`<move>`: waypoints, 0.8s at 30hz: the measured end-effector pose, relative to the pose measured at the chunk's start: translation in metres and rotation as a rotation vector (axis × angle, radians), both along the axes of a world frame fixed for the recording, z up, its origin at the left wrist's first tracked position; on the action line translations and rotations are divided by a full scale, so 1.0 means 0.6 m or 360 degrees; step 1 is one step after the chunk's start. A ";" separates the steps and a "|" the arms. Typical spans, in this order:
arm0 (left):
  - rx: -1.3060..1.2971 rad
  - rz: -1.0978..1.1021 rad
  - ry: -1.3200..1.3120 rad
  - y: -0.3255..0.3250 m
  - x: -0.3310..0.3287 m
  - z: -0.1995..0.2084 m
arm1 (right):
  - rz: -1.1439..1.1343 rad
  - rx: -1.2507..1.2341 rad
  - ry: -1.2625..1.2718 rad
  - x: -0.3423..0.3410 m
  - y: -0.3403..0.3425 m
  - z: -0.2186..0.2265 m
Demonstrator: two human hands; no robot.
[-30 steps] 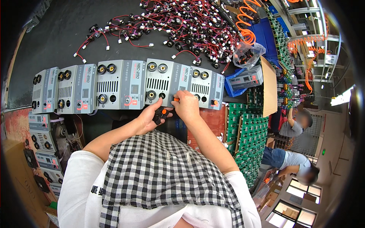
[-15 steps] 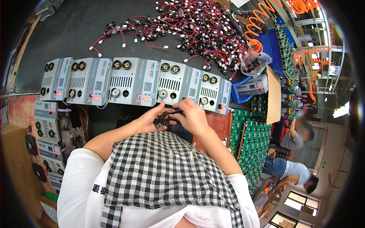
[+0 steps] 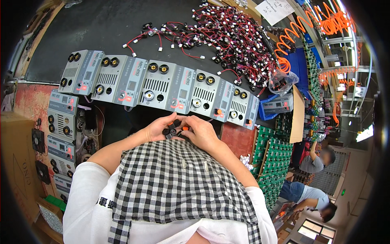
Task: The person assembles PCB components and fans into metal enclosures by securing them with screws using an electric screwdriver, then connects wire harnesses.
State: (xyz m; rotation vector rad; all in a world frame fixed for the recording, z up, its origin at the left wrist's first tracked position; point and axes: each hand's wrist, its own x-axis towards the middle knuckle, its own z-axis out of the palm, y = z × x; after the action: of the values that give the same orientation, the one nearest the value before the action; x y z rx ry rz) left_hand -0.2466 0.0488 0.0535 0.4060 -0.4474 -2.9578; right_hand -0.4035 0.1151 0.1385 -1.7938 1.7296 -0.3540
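Note:
Close in front of my apron, my left hand [image 3: 159,127] is cupped around several small black knobs [image 3: 172,131], some with orange parts. My right hand [image 3: 202,132] has come up beside it, its fingers curled on an orange-and-black knob [image 3: 185,128]. Beyond the hands stands a slanting row of grey machine front panels. The fourth panel [image 3: 204,97] carries an orange knob [image 3: 218,111], and the rightmost panel [image 3: 242,106] has one too. On the middle panel [image 3: 164,87] no orange knob shows. My palms and some of the held pieces are hidden by fingers.
A heap of red-wired black connectors [image 3: 239,44] lies on the dark tabletop [image 3: 109,30]. More grey machines [image 3: 61,122] stand at left, near a cardboard box [image 3: 20,154]. Green circuit boards [image 3: 276,162] fill the right side. Orange coiled hoses [image 3: 284,61] hang there; two people are farther off.
My right hand has drawn back from the fourth panel's knob to the pieces in my left hand. The view has shifted, so the panels sit farther right.

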 end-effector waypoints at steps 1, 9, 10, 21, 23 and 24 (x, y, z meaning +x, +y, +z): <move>-0.0023 0.0017 -0.0022 -0.003 0.008 0.003 | 0.0045 -0.0043 -0.0020 0.007 -0.002 0.000; 0.0083 0.0052 0.0083 -0.023 0.061 0.000 | -0.0404 -0.0163 -0.0341 0.039 -0.026 -0.020; 0.0199 0.0087 -0.0066 -0.022 0.067 -0.014 | -0.0448 -0.0234 -0.0328 0.042 -0.039 -0.019; 0.0398 0.0337 -0.0322 -0.048 0.061 -0.023 | -0.0545 -0.0336 0.0349 0.072 -0.104 -0.048; 0.0390 0.0326 -0.0303 -0.049 0.060 -0.026 | -0.0468 -0.0367 0.0439 0.075 -0.105 -0.051; 0.0402 0.0326 -0.0304 -0.049 0.060 -0.026 | -0.0466 -0.0377 0.0450 0.075 -0.105 -0.052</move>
State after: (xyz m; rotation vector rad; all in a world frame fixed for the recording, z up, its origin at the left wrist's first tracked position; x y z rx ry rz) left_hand -0.2107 0.0194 0.0380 0.7191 -0.0427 -2.7914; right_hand -0.3584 0.0524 0.1074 -1.8225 2.2405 -0.4608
